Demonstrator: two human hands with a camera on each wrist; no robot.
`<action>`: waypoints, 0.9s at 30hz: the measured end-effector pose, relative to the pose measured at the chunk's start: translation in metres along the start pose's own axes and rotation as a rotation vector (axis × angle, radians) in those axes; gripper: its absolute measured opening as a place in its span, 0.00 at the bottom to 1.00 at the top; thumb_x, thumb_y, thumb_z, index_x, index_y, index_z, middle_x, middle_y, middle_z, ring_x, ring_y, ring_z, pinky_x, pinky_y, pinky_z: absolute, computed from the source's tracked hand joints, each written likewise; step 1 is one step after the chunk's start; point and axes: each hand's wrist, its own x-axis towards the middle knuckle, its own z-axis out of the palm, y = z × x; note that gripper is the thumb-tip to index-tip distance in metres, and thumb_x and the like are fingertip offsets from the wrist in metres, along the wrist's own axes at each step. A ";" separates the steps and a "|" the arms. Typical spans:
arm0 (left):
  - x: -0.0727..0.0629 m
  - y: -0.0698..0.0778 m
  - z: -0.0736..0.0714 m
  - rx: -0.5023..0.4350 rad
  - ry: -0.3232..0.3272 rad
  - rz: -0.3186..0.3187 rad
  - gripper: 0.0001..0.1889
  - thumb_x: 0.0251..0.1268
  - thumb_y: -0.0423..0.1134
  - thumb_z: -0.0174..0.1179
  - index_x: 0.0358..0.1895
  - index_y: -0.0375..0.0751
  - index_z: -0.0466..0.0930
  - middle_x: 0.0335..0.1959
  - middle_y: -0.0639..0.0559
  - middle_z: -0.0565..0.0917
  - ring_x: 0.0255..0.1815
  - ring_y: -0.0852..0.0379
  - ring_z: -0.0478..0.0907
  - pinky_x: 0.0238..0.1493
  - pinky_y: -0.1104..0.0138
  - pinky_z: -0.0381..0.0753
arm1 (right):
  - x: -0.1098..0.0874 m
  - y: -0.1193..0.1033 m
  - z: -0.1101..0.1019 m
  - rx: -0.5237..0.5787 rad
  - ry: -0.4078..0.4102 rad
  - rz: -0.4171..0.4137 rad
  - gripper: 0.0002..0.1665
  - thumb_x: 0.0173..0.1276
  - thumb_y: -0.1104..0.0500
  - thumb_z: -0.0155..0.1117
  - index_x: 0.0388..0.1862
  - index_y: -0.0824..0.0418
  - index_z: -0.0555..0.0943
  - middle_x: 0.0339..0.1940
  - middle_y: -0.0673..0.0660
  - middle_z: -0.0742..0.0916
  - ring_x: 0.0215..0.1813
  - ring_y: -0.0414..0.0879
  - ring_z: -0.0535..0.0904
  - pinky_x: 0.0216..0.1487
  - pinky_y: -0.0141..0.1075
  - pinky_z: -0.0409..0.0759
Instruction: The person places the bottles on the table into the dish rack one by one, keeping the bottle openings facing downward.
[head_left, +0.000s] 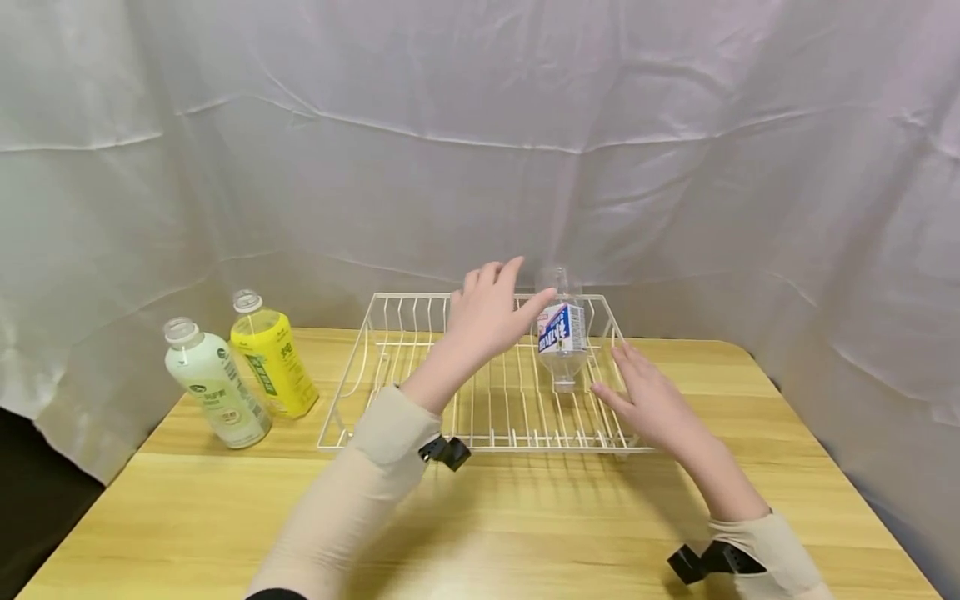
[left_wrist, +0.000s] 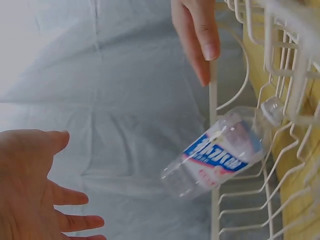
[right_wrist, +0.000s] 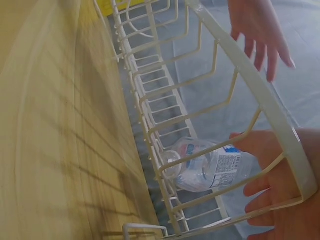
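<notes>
Grey cloth (head_left: 420, 200) hangs behind the desk (head_left: 525, 525). Within the white rack (head_left: 525, 450), the clear bottle (head_left: 562, 329) leans neck-down between my left hand (head_left: 483, 312) and seemingly nearer right hand (head_left: 652, 400); I see both hands' fingers (left_wrist: 75, 220) loosely extended, holding nothing.

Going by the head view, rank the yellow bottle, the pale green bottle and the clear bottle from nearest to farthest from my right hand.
From your right hand:
1. Clear bottle: neck down in the white rack, just left of the hand.
2. Yellow bottle: left of the rack.
3. Pale green bottle: farthest left.
</notes>
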 end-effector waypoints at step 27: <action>-0.124 -0.166 -0.041 0.031 0.712 0.278 0.25 0.59 0.50 0.64 0.54 0.36 0.80 0.49 0.39 0.84 0.51 0.39 0.79 0.50 0.46 0.74 | -0.016 -0.002 -0.001 -0.043 -0.040 0.079 0.54 0.72 0.29 0.39 0.79 0.66 0.44 0.79 0.71 0.46 0.79 0.68 0.43 0.75 0.63 0.45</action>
